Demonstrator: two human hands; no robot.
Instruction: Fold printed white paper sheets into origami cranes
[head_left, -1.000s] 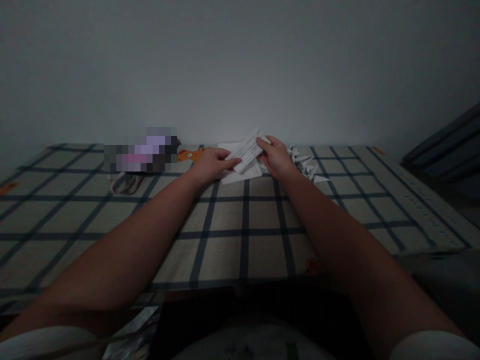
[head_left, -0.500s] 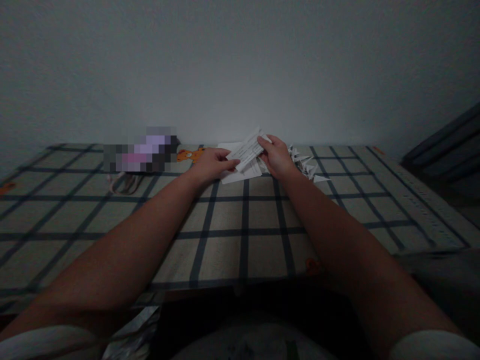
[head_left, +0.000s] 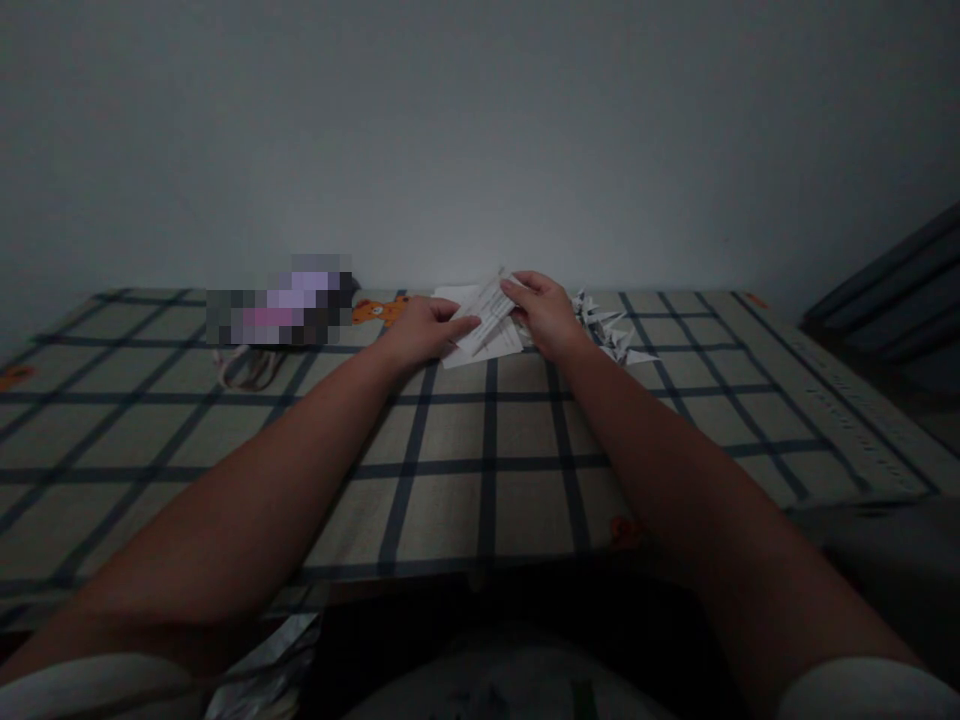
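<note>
Between my hands is a folded piece of printed paper (head_left: 489,308), held slanting above the table. My left hand (head_left: 425,328) pinches its lower left end between thumb and fingers. At the upper right end, my right hand (head_left: 546,312) grips it with the thumb on top. Beneath lie white paper sheets (head_left: 495,347), partly hidden by the held piece and my hands. Just right of my right hand sits a cluster of pointed folded-paper shapes (head_left: 611,330), printed like the held paper.
A checked tablecloth (head_left: 450,430) with orange bear prints covers the table, which meets a plain wall (head_left: 480,140). To the left lies a blurred-out purple and pink object (head_left: 292,300) with a looped strap (head_left: 247,370). Something dark and striped (head_left: 900,280) stands at the far right.
The held paper has tilted and now looks narrower, its top end slightly lower. My right hand has shifted a little to the left; my left hand stays about where it was.
</note>
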